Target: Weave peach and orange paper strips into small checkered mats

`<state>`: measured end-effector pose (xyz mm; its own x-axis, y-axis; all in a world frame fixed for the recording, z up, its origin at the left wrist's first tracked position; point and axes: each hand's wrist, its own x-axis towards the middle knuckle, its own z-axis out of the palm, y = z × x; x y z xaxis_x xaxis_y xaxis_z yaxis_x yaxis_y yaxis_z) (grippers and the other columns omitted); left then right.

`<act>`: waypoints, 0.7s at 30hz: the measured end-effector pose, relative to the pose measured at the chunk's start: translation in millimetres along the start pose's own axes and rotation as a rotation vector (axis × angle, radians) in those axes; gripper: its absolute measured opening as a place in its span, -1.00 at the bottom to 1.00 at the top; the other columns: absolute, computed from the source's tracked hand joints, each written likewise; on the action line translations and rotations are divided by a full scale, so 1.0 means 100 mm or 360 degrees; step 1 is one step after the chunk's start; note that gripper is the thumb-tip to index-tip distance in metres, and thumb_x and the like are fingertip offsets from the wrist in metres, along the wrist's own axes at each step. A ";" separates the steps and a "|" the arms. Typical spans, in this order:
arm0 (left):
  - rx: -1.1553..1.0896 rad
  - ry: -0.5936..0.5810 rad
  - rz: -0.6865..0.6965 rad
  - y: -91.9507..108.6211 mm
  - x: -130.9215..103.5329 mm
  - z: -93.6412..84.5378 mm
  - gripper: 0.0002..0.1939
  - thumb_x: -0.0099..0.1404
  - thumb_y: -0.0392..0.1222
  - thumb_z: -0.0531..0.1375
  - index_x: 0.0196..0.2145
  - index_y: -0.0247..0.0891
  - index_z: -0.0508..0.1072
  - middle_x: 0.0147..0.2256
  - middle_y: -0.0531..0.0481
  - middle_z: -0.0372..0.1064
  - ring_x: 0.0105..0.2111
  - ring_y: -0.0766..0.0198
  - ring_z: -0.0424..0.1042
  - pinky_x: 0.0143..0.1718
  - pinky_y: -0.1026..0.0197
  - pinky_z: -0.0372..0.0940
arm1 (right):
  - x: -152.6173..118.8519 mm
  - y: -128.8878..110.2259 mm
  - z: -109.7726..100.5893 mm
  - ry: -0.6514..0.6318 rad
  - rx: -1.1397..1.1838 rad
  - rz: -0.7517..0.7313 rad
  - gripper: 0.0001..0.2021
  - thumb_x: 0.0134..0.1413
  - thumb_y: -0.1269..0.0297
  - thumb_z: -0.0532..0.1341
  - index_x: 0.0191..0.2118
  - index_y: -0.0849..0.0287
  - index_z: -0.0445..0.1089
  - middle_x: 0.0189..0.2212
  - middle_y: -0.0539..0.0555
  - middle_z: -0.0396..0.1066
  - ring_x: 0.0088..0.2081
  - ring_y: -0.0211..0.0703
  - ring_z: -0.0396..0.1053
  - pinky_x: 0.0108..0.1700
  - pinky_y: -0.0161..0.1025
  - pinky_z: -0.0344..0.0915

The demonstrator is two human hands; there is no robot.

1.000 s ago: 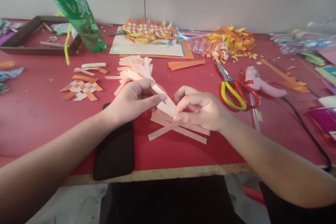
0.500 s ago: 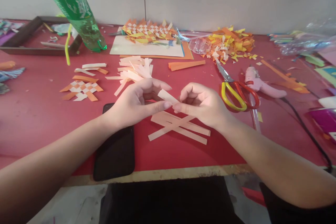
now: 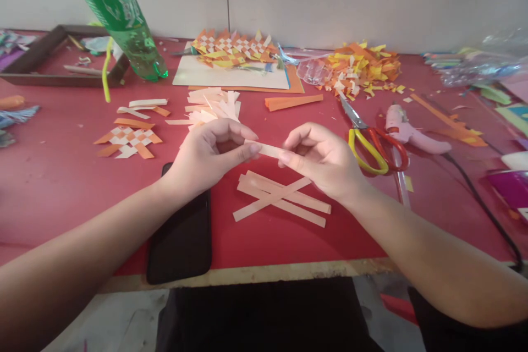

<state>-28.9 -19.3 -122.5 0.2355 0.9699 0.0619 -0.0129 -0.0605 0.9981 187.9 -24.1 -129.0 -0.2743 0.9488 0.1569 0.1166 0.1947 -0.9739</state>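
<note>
Between my hands a pale paper strip is held above the red table. My left hand pinches its left end between thumb and fingers. At the strip's other end, my right hand pinches it the same way. Below them several peach strips lie crossed on the table. A heap of pale strips lies just behind my left hand, and a black phone is under my left wrist. To the left sits a woven orange and white paper piece.
Scissors and a pink glue gun with a black cord lie at the right. A green bottle stands by a dark frame at the back left. Woven pieces and orange-yellow scraps lie near the wall.
The held strip has come up slightly and is now stretched out lengthwise between my fingers. My hands have moved a little apart, and more of the crossed strips shows below.
</note>
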 end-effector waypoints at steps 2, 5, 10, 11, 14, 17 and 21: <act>-0.0001 0.0032 -0.0009 0.00 0.00 0.00 -0.80 0.14 -0.16 0.44 -0.35 -0.23 0.52 -0.38 0.02 0.56 -0.34 0.25 0.60 -0.23 0.24 0.51 | 0.01 0.02 -0.02 0.0049 0.0017 -0.0018 -0.78 0.05 0.24 0.41 -0.31 0.14 0.35 -0.42 -0.03 0.42 -0.39 -0.27 0.45 -0.31 -0.28 0.43; -0.0018 0.0052 -0.0019 0.00 0.00 0.00 -0.81 0.13 -0.15 0.45 -0.37 -0.22 0.53 -0.39 0.03 0.56 -0.35 0.25 0.59 -0.25 0.23 0.51 | 0.02 0.05 -0.04 0.0109 0.0059 -0.0045 -0.78 0.04 0.26 0.41 -0.32 0.13 0.35 -0.41 -0.04 0.43 -0.39 -0.27 0.47 -0.29 -0.27 0.45; -0.0051 0.0065 -0.0033 0.00 0.01 0.00 -0.82 0.13 -0.17 0.45 -0.39 -0.22 0.53 -0.41 0.04 0.55 -0.37 0.27 0.59 -0.27 0.27 0.52 | 0.04 0.08 -0.06 0.0159 0.0133 -0.0056 -0.81 0.04 0.31 0.40 -0.33 0.13 0.36 -0.40 -0.06 0.44 -0.40 -0.28 0.49 -0.27 -0.27 0.47; -0.0053 0.0073 -0.0033 0.00 0.01 0.00 -0.82 0.13 -0.16 0.45 -0.39 -0.22 0.53 -0.41 0.04 0.55 -0.37 0.27 0.59 -0.27 0.26 0.52 | 0.03 0.08 -0.06 0.0165 0.0147 -0.0056 -0.83 0.05 0.33 0.39 -0.33 0.14 0.37 -0.40 -0.06 0.45 -0.40 -0.29 0.50 -0.26 -0.27 0.47; -0.0051 0.0088 -0.0073 0.01 0.01 -0.01 -0.80 0.11 -0.14 0.46 -0.40 -0.22 0.54 -0.43 0.03 0.55 -0.39 0.26 0.58 -0.29 0.25 0.53 | 0.03 0.08 -0.06 0.0188 0.0161 -0.0058 -0.85 0.06 0.37 0.38 -0.33 0.13 0.37 -0.39 -0.06 0.45 -0.39 -0.29 0.51 -0.24 -0.27 0.48; -0.0054 0.0080 -0.0148 0.00 0.02 -0.03 -0.80 0.11 -0.12 0.46 -0.39 -0.22 0.54 -0.43 0.02 0.55 -0.39 0.26 0.58 -0.32 0.25 0.52 | 0.02 0.05 -0.05 0.0202 0.0116 -0.0086 -0.83 0.06 0.37 0.40 -0.35 0.12 0.36 -0.42 -0.07 0.44 -0.38 -0.28 0.51 -0.24 -0.28 0.47; -0.0038 0.0083 -0.0169 -0.02 0.03 -0.03 -0.80 0.12 -0.12 0.45 -0.39 -0.23 0.54 -0.43 0.02 0.55 -0.41 0.29 0.55 -0.30 0.25 0.51 | 0.02 -0.01 -0.04 0.0174 -0.0030 -0.0131 -0.83 0.05 0.31 0.41 -0.34 0.12 0.38 -0.42 -0.06 0.44 -0.36 -0.25 0.51 -0.26 -0.27 0.46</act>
<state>-31.1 -15.9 -124.7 0.1862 0.9815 -0.0447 -0.0138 0.0481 0.9987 191.5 -21.2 -127.3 -0.1784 0.9506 0.2541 0.1160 0.2768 -0.9539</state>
